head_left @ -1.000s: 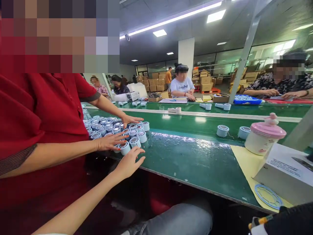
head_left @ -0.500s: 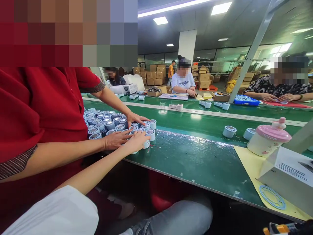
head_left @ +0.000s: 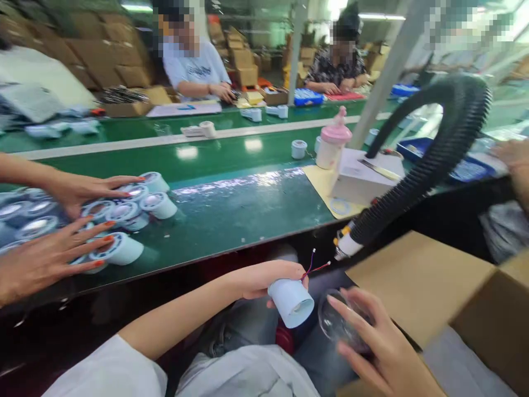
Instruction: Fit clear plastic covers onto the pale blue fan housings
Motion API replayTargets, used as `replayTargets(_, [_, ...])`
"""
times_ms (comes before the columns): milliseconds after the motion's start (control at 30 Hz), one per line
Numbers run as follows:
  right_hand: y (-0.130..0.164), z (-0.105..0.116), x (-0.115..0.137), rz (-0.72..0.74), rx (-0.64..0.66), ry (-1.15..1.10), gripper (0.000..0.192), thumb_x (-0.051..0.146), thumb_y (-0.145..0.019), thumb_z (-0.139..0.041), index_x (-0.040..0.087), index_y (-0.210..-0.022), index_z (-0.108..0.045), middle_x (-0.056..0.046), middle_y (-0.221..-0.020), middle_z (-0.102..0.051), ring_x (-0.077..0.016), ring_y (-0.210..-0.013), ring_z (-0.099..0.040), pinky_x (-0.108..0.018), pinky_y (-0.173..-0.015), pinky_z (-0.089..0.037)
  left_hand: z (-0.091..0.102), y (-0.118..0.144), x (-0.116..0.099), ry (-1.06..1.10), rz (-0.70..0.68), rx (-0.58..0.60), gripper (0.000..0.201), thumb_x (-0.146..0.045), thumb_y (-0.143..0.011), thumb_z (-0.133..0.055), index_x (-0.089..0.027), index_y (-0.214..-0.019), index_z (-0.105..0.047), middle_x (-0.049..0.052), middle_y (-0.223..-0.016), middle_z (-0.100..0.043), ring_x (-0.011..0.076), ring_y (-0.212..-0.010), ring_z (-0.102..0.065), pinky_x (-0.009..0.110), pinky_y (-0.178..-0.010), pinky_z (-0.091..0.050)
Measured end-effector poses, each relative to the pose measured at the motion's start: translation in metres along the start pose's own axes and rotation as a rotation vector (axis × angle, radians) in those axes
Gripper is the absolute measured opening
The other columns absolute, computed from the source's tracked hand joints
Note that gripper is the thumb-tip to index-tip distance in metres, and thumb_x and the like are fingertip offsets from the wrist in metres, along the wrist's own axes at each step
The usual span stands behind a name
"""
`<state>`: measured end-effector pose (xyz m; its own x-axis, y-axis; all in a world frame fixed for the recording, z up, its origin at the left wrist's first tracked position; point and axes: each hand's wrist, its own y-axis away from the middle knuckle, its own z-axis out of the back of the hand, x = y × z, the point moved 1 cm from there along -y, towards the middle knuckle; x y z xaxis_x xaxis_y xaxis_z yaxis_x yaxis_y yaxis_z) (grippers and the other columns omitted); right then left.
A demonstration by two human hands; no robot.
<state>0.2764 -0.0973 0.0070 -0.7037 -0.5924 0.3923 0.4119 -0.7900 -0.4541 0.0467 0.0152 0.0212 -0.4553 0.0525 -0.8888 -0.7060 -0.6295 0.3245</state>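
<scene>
Left hand [head_left: 264, 278] now holds a pale blue cylinder [head_left: 291, 302] over the lap.

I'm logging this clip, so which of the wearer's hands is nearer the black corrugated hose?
Right. The right hand sits just below the black corrugated hose, holding a clear disc; the left hand is farther left.

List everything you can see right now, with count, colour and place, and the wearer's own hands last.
pale blue cylinder: one, red and blue wires at its end, in the left hand over the lap
clear disc: one, transparent, in the right hand
cylinders on table: many, pale blue, far left, under a co-worker's hands
green table: one, across the middle
black hose: one, ribbed, right
pink-capped bottle: one, white, beside a white box
cardboard box: one, brown, lower right
left hand: gripping the cylinder
right hand: fingers around the disc
</scene>
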Motion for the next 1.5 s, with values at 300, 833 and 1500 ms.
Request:
replayTargets(300, [-0.02,-0.015,0.001,-0.246,0.117,0.07,0.016,0.006,-0.081,-0.06,0.018,-0.089,-0.068,-0.017,-0.129,-0.051,-0.0362,-0.108,-0.056,-0.048,-0.079,-0.056,-0.014,-0.002,-0.027,-0.308,-0.189,0.113,0.021,-0.029,-0.09,-0.053,-0.017,-0.097,-0.069,0.005,-0.096,-0.062,0.0173,-0.089,-0.059,0.028,-0.084,-0.044])
replayTargets(833, [-0.019,-0.009,-0.005,-0.838,-0.06,-0.949,0.027,0.036,-0.084,-0.07,0.02,-0.062,-0.066,-0.007,-0.1,-0.064,-0.0236,-0.094,-0.063,-0.031,-0.072,-0.055,-0.029,0.0,0.013,0.109,-0.288,-0.013,0.073,-0.037,-0.062,-0.086,-0.025,-0.129,-0.061,0.012,-0.13,-0.063,0.0299,-0.122,-0.057,0.041,-0.101,-0.048])
replayTargets(1500, [-0.001,0.003,0.007,-0.705,0.049,-0.927,0.041,0.032,-0.078,-0.081,0.028,-0.115,-0.065,-0.006,-0.124,-0.066,-0.0275,-0.111,-0.065,-0.041,-0.092,-0.059,-0.03,0.013,-0.006,0.322,-0.21,0.03,0.078,-0.032,-0.065,-0.085,-0.022,-0.137,-0.055,0.012,-0.132,-0.062,0.0279,-0.117,-0.06,0.037,-0.098,-0.052])
